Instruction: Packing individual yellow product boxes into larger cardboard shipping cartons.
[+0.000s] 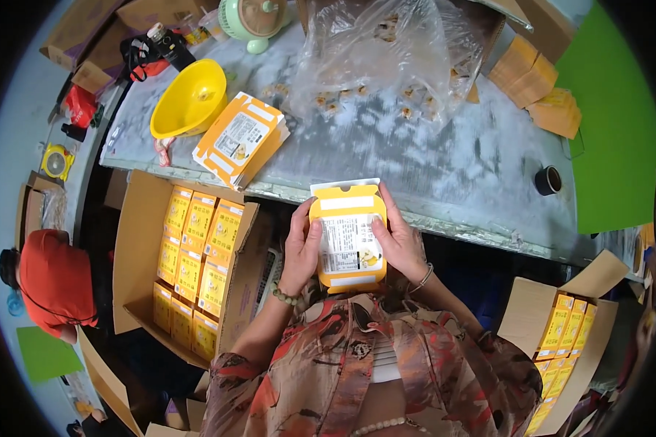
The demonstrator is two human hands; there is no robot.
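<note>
Close in front of me, at the table's near edge, I hold a stack of flat yellow-and-white carton blanks [348, 244] with both hands. My left hand [300, 244] grips the stack's left side, thumb on the printed face. On the opposite side my right hand [401, 240] grips it the same way, its thumb also on top. The undersides of the blanks and the fingertips behind them are hidden. A larger pile of matching flat carton blanks [242, 142] lies on the table to the left, beside a yellow bowl [189, 100].
A cardboard box [140, 255] packed with yellow cartons stands at the left; another open box [598, 328] of them is at the right. Small packets in a clear plastic bag [386, 58] lie at the back. A dark cup [548, 180] sits far right. A person in red [57, 280] bends at far left.
</note>
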